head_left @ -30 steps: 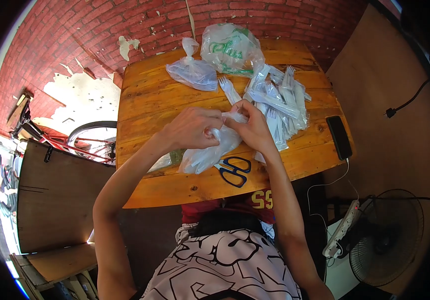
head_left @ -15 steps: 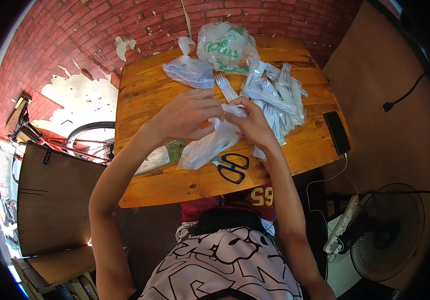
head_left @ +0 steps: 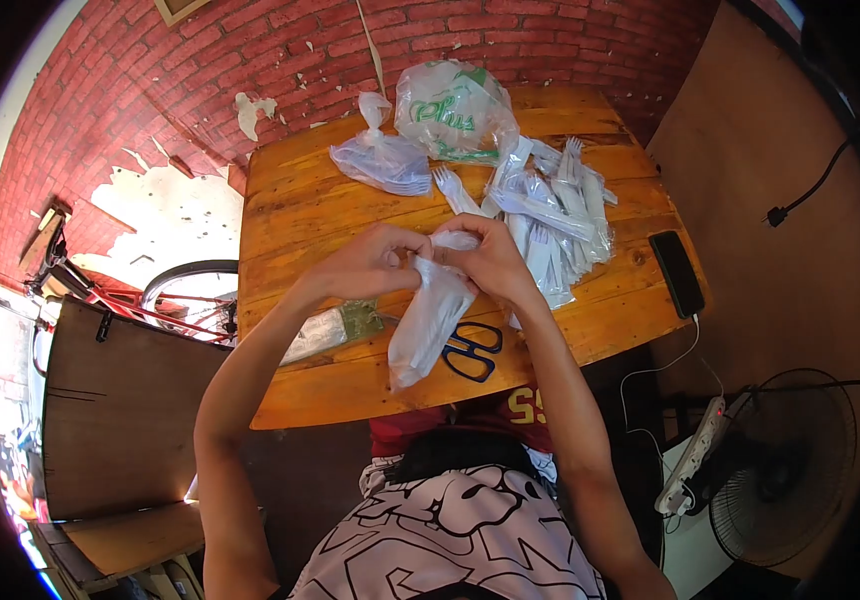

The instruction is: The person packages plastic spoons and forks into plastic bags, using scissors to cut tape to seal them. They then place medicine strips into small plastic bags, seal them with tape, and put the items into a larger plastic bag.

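Between my hands hangs a whitish plastic bag (head_left: pixel 430 325), its lower end slanting toward the table's front edge. My left hand (head_left: pixel 375 262) pinches the bag's upper left side. On the other side, my right hand (head_left: pixel 487 258) grips the gathered top with thumb and fingers. What fills the bag is blurred through the plastic. Blue-handled scissors (head_left: pixel 472 352) lie just right of the bag, their blades hidden behind it. A clear packet with a green end (head_left: pixel 335 330) rests under my left forearm.
Wrapped plastic forks (head_left: pixel 555 205) are heaped at the right of the wooden table (head_left: pixel 290 225). Behind stand a knotted bag of forks (head_left: pixel 382 160) and a green-printed bag (head_left: pixel 455 110). A phone (head_left: pixel 676 275) charges by the right edge. A fan (head_left: pixel 785 465) stands below right.
The bag has swung from a slant to a steeper hang, its lower end now nearer the table's front edge. My hands have moved slightly closer to me. The view has tilted up a little.
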Demonstrator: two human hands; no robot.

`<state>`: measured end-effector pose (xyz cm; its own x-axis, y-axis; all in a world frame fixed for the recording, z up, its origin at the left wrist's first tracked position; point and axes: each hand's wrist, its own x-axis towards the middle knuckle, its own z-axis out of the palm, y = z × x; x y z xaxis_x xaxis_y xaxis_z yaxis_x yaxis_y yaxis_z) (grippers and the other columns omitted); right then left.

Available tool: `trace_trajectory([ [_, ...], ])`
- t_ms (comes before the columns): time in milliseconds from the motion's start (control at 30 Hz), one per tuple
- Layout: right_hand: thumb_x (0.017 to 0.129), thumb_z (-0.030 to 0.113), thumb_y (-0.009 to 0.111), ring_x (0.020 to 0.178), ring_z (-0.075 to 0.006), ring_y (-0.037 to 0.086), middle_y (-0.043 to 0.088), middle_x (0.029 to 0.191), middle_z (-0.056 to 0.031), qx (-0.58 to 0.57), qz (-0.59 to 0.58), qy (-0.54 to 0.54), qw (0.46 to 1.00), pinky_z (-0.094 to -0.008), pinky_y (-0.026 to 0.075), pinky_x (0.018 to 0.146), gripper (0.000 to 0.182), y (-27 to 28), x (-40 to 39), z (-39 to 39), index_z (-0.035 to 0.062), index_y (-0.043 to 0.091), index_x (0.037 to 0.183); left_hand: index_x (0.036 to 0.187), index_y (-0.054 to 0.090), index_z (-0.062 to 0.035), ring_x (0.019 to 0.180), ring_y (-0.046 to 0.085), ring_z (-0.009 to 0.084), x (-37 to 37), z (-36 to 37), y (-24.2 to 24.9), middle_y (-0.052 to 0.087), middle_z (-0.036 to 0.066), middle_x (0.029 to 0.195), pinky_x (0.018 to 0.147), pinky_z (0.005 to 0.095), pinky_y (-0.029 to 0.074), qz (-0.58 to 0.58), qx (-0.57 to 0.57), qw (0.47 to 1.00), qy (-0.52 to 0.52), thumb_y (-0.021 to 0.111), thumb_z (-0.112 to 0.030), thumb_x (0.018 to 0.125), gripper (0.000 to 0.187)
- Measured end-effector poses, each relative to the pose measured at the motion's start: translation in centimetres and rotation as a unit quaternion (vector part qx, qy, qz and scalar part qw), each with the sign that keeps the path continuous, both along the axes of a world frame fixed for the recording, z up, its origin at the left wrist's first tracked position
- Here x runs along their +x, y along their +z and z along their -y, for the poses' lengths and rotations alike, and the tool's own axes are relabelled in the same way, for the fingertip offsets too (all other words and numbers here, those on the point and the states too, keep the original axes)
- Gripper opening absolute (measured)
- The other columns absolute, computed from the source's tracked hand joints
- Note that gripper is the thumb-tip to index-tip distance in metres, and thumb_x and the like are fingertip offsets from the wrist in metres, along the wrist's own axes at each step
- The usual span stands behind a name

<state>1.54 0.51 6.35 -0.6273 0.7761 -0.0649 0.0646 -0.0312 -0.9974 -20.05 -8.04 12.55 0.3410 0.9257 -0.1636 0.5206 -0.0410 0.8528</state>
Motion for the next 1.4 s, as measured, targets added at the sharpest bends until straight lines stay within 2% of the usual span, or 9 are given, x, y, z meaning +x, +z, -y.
trace_trajectory([
  [167, 0.093, 0.003, 0.084, 0.059, -0.0094, 0.063, 0.074, 0.085, -0.0047, -0.024, -0.081, -0.046, 0.995, -0.0279, 0.047, 0.049, 0.02, -0.7, 0.1, 0.5, 0.0012, 0.078, 0.111, 0.097, 0.066, -0.0066, 0.051, 0.036, 0.0019, 0.4, -0.5, -1.6, 0.045, -0.008, 0.066, 0.047, 0.0241, 0.023, 0.245, -0.147, 0.951, 0.116, 0.065, -0.009, 0.097, 0.003],
  [267, 0.093, -0.001, 0.08, 0.062, -0.0099, 0.064, 0.075, 0.089, -0.0051, -0.02, -0.128, -0.076, 0.989, -0.027, 0.05, 0.053, 0.019, -0.2, 0.2, 1.4, -0.0006, 0.078, 0.112, 0.096, 0.065, -0.0076, 0.045, 0.032, 0.0009, 0.3, -0.8, -2.5, 0.044, -0.009, 0.064, 0.04, 0.0226, 0.019, 0.308, -0.178, 0.921, 0.157, 0.066, -0.012, 0.1, 0.006],
  [433, 0.094, -0.006, 0.074, 0.065, -0.0108, 0.065, 0.074, 0.089, -0.0055, -0.006, -0.155, -0.079, 0.985, -0.0267, 0.053, 0.059, 0.021, 1.0, 0.8, 2.1, -0.0013, 0.078, 0.113, 0.094, 0.067, -0.0083, 0.042, 0.033, 0.0021, 1.0, -1.0, -2.1, 0.048, -0.007, 0.063, 0.038, 0.0216, 0.022, 0.335, -0.171, 0.902, 0.213, 0.07, -0.018, 0.104, 0.014],
  [733, 0.097, -0.006, 0.066, 0.101, -0.0142, 0.07, 0.068, 0.134, -0.0091, 0.092, -0.18, 0.04, 0.979, -0.0258, 0.056, 0.088, 0.036, 1.8, 2.2, 2.4, -0.0036, 0.076, 0.131, 0.106, 0.07, -0.0098, 0.054, 0.042, 0.003, 1.4, 0.1, -2.5, 0.06, -0.006, 0.079, 0.046, 0.0225, 0.028, 0.402, -0.169, 0.863, 0.254, 0.073, -0.02, 0.105, 0.01],
  [867, 0.1, -0.007, 0.064, 0.106, -0.0139, 0.07, 0.073, 0.129, -0.0087, 0.111, -0.164, 0.033, 0.98, -0.0253, 0.055, 0.094, 0.038, 1.1, 2.6, 2.7, -0.0022, 0.076, 0.136, 0.117, 0.068, -0.0087, 0.06, 0.046, 0.0036, 1.0, 0.7, -2.6, 0.062, -0.005, 0.086, 0.048, 0.0229, 0.033, 0.407, -0.167, 0.873, 0.211, 0.07, -0.017, 0.105, 0.015],
  [1033, 0.102, -0.005, 0.071, 0.106, -0.0135, 0.07, 0.076, 0.124, -0.0089, 0.099, -0.13, 0.001, 0.987, -0.0266, 0.057, 0.093, 0.037, 1.3, 2.4, 3.8, -0.0017, 0.075, 0.139, 0.115, 0.069, -0.0045, 0.061, 0.048, 0.0042, 1.8, 0.9, -4.5, 0.061, -0.003, 0.084, 0.048, 0.0229, 0.04, 0.344, -0.075, 0.915, 0.194, 0.065, -0.014, 0.105, 0.014],
  [1233, 0.101, 0.0, 0.078, 0.113, -0.0158, 0.073, 0.075, 0.127, -0.0086, 0.242, -0.151, -0.057, 0.957, -0.0302, 0.059, 0.096, 0.031, 0.4, 2.0, 2.8, 0.0011, 0.077, 0.132, 0.109, 0.068, -0.0045, 0.061, 0.049, 0.0041, 1.4, 1.0, -5.7, 0.059, -0.003, 0.082, 0.048, 0.0223, 0.042, 0.334, -0.083, 0.924, 0.167, 0.062, -0.009, 0.101, 0.011],
  [1333, 0.101, 0.004, 0.08, 0.118, -0.0169, 0.072, 0.074, 0.131, -0.0099, 0.16, -0.193, -0.058, 0.966, -0.0311, 0.057, 0.101, 0.033, -0.6, 1.5, 2.1, 0.0061, 0.076, 0.133, 0.109, 0.068, -0.005, 0.061, 0.05, 0.0039, 1.6, 1.0, -5.8, 0.058, -0.003, 0.082, 0.047, 0.0223, 0.041, 0.321, -0.076, 0.933, 0.143, 0.06, -0.007, 0.098, 0.013],
  [1400, 0.103, 0.008, 0.079, 0.123, -0.0178, 0.07, 0.072, 0.136, -0.0104, 0.1, -0.181, 0.03, 0.978, -0.0304, 0.056, 0.104, 0.039, -1.6, 1.6, 1.4, 0.0077, 0.071, 0.141, 0.109, 0.067, -0.0051, 0.061, 0.051, 0.0036, 1.8, 1.0, -6.0, 0.058, -0.003, 0.081, 0.047, 0.0221, 0.042, 0.311, -0.06, 0.939, 0.137, 0.06, -0.007, 0.098, 0.013],
])
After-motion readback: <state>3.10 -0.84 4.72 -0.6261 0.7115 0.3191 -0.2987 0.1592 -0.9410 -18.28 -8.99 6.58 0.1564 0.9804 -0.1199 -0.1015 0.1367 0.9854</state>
